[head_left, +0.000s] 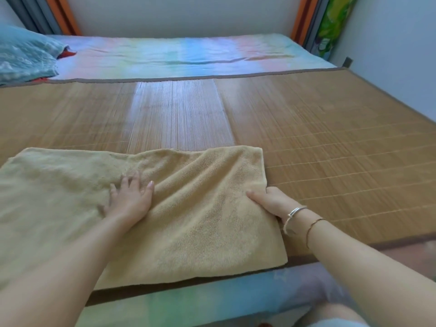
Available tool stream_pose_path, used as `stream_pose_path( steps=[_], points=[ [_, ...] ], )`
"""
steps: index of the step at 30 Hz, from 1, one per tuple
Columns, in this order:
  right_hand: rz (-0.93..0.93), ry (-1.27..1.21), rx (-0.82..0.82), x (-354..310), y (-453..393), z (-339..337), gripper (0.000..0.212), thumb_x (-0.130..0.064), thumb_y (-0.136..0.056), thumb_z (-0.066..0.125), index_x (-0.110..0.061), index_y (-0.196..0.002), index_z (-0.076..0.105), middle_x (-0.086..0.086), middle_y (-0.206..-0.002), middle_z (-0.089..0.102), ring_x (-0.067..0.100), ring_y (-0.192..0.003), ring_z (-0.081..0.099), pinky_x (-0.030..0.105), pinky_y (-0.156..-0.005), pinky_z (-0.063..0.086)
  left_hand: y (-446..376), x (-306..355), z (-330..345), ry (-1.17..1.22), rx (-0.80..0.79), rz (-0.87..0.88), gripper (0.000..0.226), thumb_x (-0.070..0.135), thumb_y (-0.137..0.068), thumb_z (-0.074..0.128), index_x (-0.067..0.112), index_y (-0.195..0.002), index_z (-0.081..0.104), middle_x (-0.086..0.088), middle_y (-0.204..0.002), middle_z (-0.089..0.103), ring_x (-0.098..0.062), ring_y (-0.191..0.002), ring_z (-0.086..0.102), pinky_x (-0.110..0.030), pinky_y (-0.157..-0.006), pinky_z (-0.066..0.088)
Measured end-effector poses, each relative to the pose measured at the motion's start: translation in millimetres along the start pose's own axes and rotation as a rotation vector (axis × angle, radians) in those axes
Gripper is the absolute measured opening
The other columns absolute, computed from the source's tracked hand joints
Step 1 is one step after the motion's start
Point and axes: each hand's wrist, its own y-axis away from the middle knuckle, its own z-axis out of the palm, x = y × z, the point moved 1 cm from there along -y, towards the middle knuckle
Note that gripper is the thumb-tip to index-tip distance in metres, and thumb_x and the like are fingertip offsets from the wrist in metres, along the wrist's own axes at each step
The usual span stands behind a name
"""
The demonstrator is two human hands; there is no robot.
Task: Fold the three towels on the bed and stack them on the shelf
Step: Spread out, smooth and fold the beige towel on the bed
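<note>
A tan towel lies spread on the bamboo mat at the near edge of the bed, doubled over lengthwise. My left hand lies flat on its middle with the fingers spread, pressing the cloth down. My right hand grips the towel's right edge, thumb on top and fingers tucked beneath. Creases run between the two hands. The towel's left end runs out of view. No shelf is visible.
A teal patterned cloth lies bunched at the far left of the bed, on the pastel striped sheet. The white wall runs behind the bed, with an orange and grey curtain at the right.
</note>
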Motion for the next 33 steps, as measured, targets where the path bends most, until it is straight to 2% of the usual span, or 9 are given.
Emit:
stream_pose_path(
  steps=[3,7,12,15,19,21,26,29,33],
  points=[
    [-0.267,-0.039,0.164,-9.3,11.8,-6.3,0.032,-0.025,-0.092,0.058,-0.006,-0.117,0.059,0.006,-0.113,0.063,0.02,-0.099,0.059,0.025,-0.081,0.043,6.9,-5.7,-4.8,0.007,-0.039,-0.047,0.073,0.072,-0.088,0.017,0.038,-0.151,0.005,0.008,-0.161,-0.007,-0.029,-0.148,-0.004,-0.071,-0.108,0.004],
    [-0.304,0.129,0.323,9.1,16.3,-51.7,0.025,-0.024,-0.091,0.06,-0.006,-0.108,0.061,0.008,-0.102,0.063,0.023,-0.095,0.059,0.026,-0.068,0.039,1.8,-6.1,0.5,0.014,-0.072,-0.081,0.098,0.089,-0.069,0.009,0.037,-0.152,0.002,0.003,-0.161,-0.009,-0.032,-0.147,-0.008,-0.068,-0.11,0.005],
    [0.015,0.696,0.446,46.1,16.7,-86.7,0.059,-0.046,-0.086,0.059,-0.007,-0.125,0.039,0.015,-0.123,0.055,0.033,-0.11,0.056,0.039,-0.082,0.046,24.5,31.6,15.2,-0.067,-0.067,-0.012,0.076,0.073,-0.088,0.019,0.035,-0.152,0.004,0.003,-0.161,-0.008,-0.033,-0.147,-0.008,-0.074,-0.106,0.001],
    [-0.213,0.826,0.621,29.2,6.2,-77.4,0.058,-0.033,-0.084,0.06,-0.014,-0.132,0.033,0.011,-0.131,0.039,0.029,-0.118,0.041,0.04,-0.093,0.04,22.1,57.9,12.0,-0.117,0.106,0.074,0.059,0.045,-0.098,0.032,0.016,-0.149,0.023,-0.005,-0.16,0.008,-0.034,-0.147,0.004,-0.067,-0.111,0.002],
    [-0.503,0.776,0.599,-12.2,-26.5,-43.6,0.044,-0.014,-0.087,0.049,-0.021,-0.129,0.044,0.003,-0.131,0.043,0.025,-0.12,0.04,0.038,-0.099,0.036,-9.5,79.9,3.2,-0.039,0.145,0.34,0.049,0.024,-0.099,0.038,0.023,-0.147,0.028,0.0,-0.159,0.017,-0.03,-0.144,0.017,-0.055,-0.116,0.013],
    [-0.576,0.742,0.57,-31.0,-41.6,-29.3,0.04,-0.011,-0.09,0.047,-0.02,-0.129,0.047,0.002,-0.13,0.046,0.023,-0.105,0.052,0.037,-0.086,0.047,-23.5,93.3,-4.1,-0.023,0.134,0.394,0.049,0.021,-0.099,0.037,0.025,-0.146,0.031,0.002,-0.156,0.025,-0.031,-0.139,0.024,-0.05,-0.113,0.023],
    [-0.453,0.772,0.46,-57.9,-90.1,-20.9,0.045,-0.007,-0.091,0.042,-0.02,-0.134,0.039,0.004,-0.133,0.044,0.027,-0.097,0.057,0.034,-0.073,0.046,-67.6,109.9,-10.8,-0.066,-0.032,0.395,0.033,0.025,-0.098,0.044,0.022,-0.13,0.052,-0.004,-0.133,0.051,-0.027,-0.119,0.049,-0.044,-0.101,0.041],
    [-0.385,0.84,0.508,-65.8,-107.4,-28.8,0.028,-0.007,-0.09,0.045,-0.014,-0.117,0.048,0.01,-0.12,0.045,0.03,-0.086,0.056,0.035,-0.065,0.043,-82.0,106.9,-17.3,-0.002,0.118,0.358,0.014,0.023,-0.094,0.051,0.016,-0.102,0.061,-0.007,-0.114,0.053,-0.031,-0.104,0.055,-0.043,-0.092,0.045],
    [-0.497,0.714,0.691,-70.0,-106.3,-34.6,0.013,-0.002,-0.089,0.048,-0.008,-0.099,0.053,0.012,-0.105,0.048,0.031,-0.082,0.056,0.036,-0.064,0.044,-76.3,99.0,-9.5,0.151,0.248,0.324,0.018,0.017,-0.094,0.053,0.008,-0.109,0.057,-0.008,-0.113,0.046,-0.03,-0.104,0.053,-0.04,-0.089,0.044]
  ],
)
